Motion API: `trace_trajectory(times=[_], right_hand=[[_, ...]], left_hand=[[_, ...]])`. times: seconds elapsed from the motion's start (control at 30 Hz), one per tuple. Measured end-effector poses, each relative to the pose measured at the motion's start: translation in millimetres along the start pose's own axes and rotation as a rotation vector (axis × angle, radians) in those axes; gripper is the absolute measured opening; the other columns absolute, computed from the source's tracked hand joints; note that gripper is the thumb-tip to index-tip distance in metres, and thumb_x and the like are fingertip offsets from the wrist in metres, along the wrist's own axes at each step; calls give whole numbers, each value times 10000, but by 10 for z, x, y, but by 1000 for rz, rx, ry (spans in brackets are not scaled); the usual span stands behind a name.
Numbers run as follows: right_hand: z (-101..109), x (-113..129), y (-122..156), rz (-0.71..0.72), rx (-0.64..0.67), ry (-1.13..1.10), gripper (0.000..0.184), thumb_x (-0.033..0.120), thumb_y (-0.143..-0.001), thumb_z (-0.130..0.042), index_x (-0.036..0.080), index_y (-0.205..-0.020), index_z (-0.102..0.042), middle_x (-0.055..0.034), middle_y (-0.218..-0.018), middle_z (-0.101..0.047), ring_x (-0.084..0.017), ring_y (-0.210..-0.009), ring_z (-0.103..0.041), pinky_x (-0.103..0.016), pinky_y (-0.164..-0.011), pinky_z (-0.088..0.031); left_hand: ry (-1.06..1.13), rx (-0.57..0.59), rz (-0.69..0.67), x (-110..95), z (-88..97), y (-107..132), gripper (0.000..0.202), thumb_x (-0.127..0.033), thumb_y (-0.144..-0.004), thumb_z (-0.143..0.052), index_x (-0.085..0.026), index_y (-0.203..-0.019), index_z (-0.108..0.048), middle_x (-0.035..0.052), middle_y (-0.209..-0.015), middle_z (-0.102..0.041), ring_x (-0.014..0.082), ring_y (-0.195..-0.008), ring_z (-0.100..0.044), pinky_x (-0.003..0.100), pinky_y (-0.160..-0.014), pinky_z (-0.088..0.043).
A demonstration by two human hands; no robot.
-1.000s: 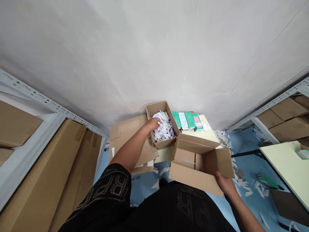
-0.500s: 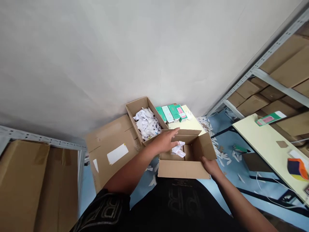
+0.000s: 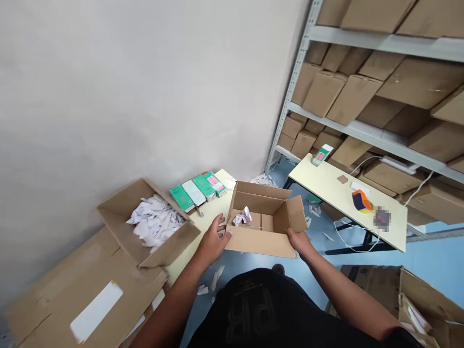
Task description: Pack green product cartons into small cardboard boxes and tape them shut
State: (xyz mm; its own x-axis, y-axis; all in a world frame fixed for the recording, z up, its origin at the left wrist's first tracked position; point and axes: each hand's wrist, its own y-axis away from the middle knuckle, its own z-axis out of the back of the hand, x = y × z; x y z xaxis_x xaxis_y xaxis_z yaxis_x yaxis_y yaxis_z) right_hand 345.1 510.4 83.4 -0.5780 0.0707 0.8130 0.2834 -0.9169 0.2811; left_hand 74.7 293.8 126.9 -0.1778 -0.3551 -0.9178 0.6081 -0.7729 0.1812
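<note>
An open cardboard box (image 3: 261,241) is held in front of my body, its flaps folded outward. One crumpled piece of white paper (image 3: 242,216) lies inside, toward the left end. My right hand (image 3: 300,242) grips the box at its near right corner. At the left end, my left hand (image 3: 213,239) has its fingers apart, with the thumb by the near flap; whether it bears any of the box is unclear. To the left, a larger open carton (image 3: 123,241) contains a heap of crumpled white paper (image 3: 155,220).
Green and white boxes (image 3: 199,188) stand in a row on a pale table (image 3: 194,220) by the wall. Flattened cardboard (image 3: 72,285) lies at lower left. Another table (image 3: 348,193) and shelving (image 3: 362,128) full of cartons are on the right. Paper scraps litter the blue floor (image 3: 232,273).
My left hand has come out of the box opening to its left end. The paper piece now lies inside the box. My view has turned right, showing more shelving.
</note>
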Motion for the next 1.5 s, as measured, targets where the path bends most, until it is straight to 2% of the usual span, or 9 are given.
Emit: trace_trajectory(times=[0.13,0.33,0.57,0.7,0.83,1.1,1.23,1.37,1.5], right_hand=[[493,-295,-475,-88,-24,-56,489,410,-742,-658,131,-1133,-747,-154,-1109,-783,-320,-1064,-719,-349,-828,-579],[1432,-757,-1087,-146,-93,-133,462,392,-731,-649,155,-1115,-750,-136,-1171,-775,-313,-1110,-714,-349,-845,-581],[2224,-1137,-1578,-210,-276,-243,460,366,-724,-640,132,-1100,-762,-150,-1164,-776,-316,-1167,-695,-335,-898,-576],[2424,-1341,-1878,-308,-388,-279,539,398,-714,-652,100,-1153,-744,-151,-1153,-778,-324,-1167,-693,-353,-931,-571],[2564,-1390,-2285,-335,-465,-275,567,449,-733,-641,95,-1165,-739,-156,-1210,-758,-316,-1223,-665,-342,-987,-544],[2607,-1259,-3476,-429,-577,-252,662,438,-713,-669,98,-1281,-682,-175,-1302,-713,-340,-1256,-639,-387,-1010,-535],[2608,-1171,-3889,-500,-639,-355,726,489,-699,-750,161,-1340,-657,-153,-1344,-695,-334,-1267,-636,-391,-1034,-536],[2728,-1079,-3952,-514,-506,-538,791,586,-710,-788,205,-1382,-618,-139,-1367,-682,-344,-1257,-641,-462,-1020,-556],[2880,-1101,-3644,-358,-401,-528,718,650,-801,-693,266,-1400,-595,-95,-1454,-625,-329,-1363,-564,-485,-1091,-505]], left_hand=[[7,72,25,-192,-741,-301,695,-515,-868,-634,-182,-1456,-475,166,-1503,-554,305,-1357,-571,442,-1106,-487],[26,201,25,-704,-1770,-858,738,-533,-752,-726,-194,-1384,-552,155,-1452,-602,321,-1297,-614,470,-1086,-508],[-47,389,-5,-1109,-2651,-1538,590,-559,-791,-695,-209,-1263,-644,126,-1325,-696,293,-1269,-641,452,-1111,-492],[-84,410,-63,-1179,-2916,-2109,493,-578,-858,-608,-217,-1190,-666,99,-1267,-724,274,-1222,-669,424,-1087,-510],[-153,394,-113,-1280,-3050,-2873,469,-589,-850,-601,-224,-1131,-686,85,-1195,-747,277,-1161,-694,415,-1045,-532],[-257,622,-234,-1513,-3417,-4463,381,-480,-852,-618,-213,-1112,-699,82,-1137,-759,253,-1056,-715,377,-973,-549],[-375,708,-318,-1766,-3679,-5170,387,-445,-858,-610,-195,-1140,-704,102,-1187,-748,269,-1111,-700,389,-998,-529],[-452,719,-431,-2218,-4071,-5735,386,-448,-872,-617,-199,-1149,-717,108,-1259,-724,277,-1183,-671,368,-1027,-503],[-408,645,-408,-2747,-4587,-6072,376,-436,-893,-614,-190,-1161,-710,101,-1217,-744,261,-1130,-689,328,-965,-516]])
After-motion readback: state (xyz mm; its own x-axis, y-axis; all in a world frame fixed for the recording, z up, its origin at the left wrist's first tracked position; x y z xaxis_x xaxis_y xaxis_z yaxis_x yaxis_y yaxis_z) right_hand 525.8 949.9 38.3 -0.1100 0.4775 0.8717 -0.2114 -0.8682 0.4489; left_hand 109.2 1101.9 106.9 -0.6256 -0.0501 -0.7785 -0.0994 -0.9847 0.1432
